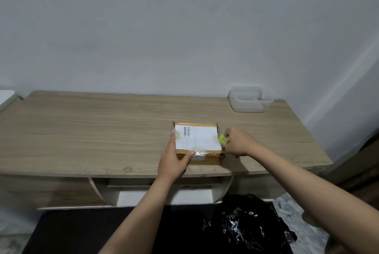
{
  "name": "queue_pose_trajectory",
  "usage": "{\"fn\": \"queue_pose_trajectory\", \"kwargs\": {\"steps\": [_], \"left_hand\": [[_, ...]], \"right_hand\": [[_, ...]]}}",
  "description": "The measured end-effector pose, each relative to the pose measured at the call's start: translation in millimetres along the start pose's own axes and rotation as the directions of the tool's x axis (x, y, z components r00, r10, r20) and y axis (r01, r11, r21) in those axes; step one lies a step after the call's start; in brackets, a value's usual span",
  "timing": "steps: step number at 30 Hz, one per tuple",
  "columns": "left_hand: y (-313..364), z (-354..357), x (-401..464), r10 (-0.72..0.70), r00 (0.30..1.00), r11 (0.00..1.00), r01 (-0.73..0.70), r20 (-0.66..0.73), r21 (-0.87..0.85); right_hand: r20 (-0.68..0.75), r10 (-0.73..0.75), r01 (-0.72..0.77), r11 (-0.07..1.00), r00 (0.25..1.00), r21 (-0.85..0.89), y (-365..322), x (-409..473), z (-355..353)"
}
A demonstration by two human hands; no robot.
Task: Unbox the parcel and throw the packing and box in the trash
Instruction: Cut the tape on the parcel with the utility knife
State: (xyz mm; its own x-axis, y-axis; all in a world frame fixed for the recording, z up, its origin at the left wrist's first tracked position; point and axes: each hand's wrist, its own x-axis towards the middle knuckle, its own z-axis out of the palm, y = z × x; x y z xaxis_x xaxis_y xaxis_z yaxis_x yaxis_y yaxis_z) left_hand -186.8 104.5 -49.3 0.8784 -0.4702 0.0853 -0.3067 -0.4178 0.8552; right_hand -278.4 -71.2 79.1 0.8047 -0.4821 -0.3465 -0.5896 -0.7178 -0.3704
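There, on the wood-grain tabletop (pixel 102 130), a small cardboard parcel (pixel 198 143) lay flat near the front edge, a little right of the middle, its flaps shut and its top face covered by a white shipping label (pixel 196 137) with a barcode in the far left corner. Clear tape (pixel 200 154) ran shiny and wrinkled over the near edge of the box. The left hand (pixel 174 158) rested against the parcel's left side, fingers laid along that edge and the thumb pressed on the near top corner, a steadying grip spread around the box rather than closed on it. The right hand (pixel 239 143) sat just beside the parcel's right side, its grip curled shut around a small yellow-green cutter (pixel 223 138), of which only the end toward the box showed; whether any blade touched the cardboard could not be told. Both forearms reached in from the bottom of the view. At the far right corner of the tabletop, well apart from the parcel, stood a clear plastic container (pixel 249 100) against the pale wall (pixel 184 28). Below the front edge of the tabletop were a white shelf recess and, on the dark mat on the floor, a black plastic bag (pixel 246 227) with white print, crumpled and lying under the right forearm. A patch of marbled floor showed at the lower right.
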Motion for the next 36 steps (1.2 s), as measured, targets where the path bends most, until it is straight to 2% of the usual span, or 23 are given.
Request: {"fn": "queue_pose_trajectory", "kwargs": {"steps": [7, 23, 28, 36], "left_hand": [[-1, 2, 2, -0.011, 1.000, 1.000, 0.011, -0.002, -0.005], [2, 0, -1, -0.019, 1.000, 1.000, 0.019, 0.012, -0.011], [1, 1, 0, -0.063, 0.998, 0.998, 0.063, 0.017, -0.002], [1, 2, 2, -0.042, 0.999, 0.999, 0.042, 0.011, -0.011]], "right_hand": [[-0.006, 0.039, -0.039, 0.999, 0.999, -0.004, 4, 5, 3], [0.006, 0.032, -0.032, 0.999, 0.999, 0.013, 6, -4, 6], [0.017, 0.010, -0.010, 1.000, 1.000, 0.018, 7, -9, 1], [0.027, 0.012, -0.010, 0.999, 1.000, -0.053, 6, -8, 1]]}}
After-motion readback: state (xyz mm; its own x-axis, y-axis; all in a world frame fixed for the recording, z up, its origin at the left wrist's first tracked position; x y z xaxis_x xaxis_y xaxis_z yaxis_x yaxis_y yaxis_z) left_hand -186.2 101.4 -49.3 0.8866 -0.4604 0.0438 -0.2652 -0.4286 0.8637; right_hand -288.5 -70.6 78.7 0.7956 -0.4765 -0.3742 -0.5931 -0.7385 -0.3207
